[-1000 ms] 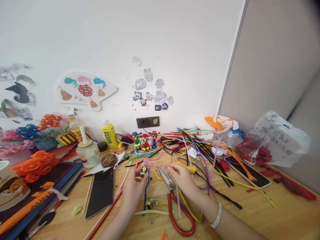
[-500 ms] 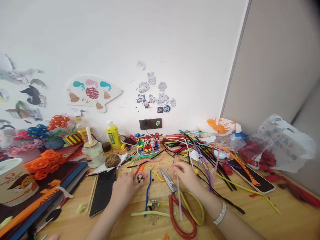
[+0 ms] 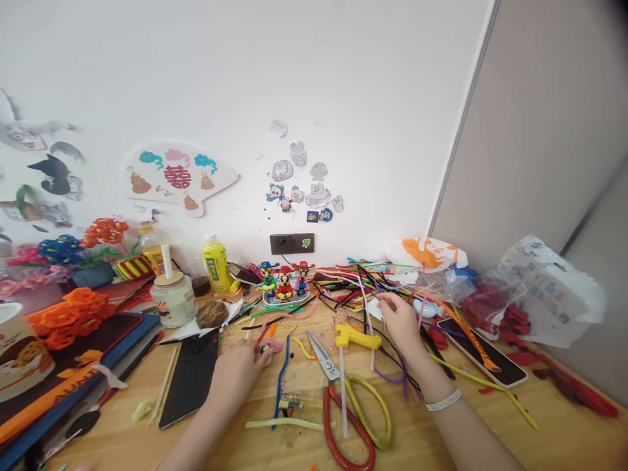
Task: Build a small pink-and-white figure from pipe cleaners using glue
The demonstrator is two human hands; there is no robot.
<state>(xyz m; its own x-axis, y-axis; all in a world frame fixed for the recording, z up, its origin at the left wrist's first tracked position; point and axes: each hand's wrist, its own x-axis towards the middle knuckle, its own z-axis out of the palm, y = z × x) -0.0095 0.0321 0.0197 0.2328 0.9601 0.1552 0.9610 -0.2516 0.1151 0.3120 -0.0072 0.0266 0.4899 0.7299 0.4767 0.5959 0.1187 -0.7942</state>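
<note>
My left hand (image 3: 240,369) rests low over the table on the left, its fingertips closed around something small and pale that they mostly hide. Pink bits and an orange piece (image 3: 272,330) lie just beyond those fingertips. My right hand (image 3: 403,327) is over the front of a heap of coloured pipe cleaners (image 3: 353,278), fingers stretched forward and apart, with nothing visible in them. Left of it lies a yellow glue gun (image 3: 358,336), a translucent glue stick (image 3: 343,399) pointing toward me from it. Large scissors (image 3: 326,392) with red and yellow handles lie spread between my hands.
Three small figures (image 3: 284,284) stand on a tray at the back. A black phone (image 3: 189,379) lies left of my left arm, another phone (image 3: 490,356) at right. A glass jar (image 3: 174,301), yellow bottle (image 3: 216,261) and paper cup (image 3: 19,353) stand at left.
My right hand has moved right and forward, off the glue gun to the pipe cleaner heap. My left hand stays nearly in place, and the small dark figure by its fingers no longer shows.
</note>
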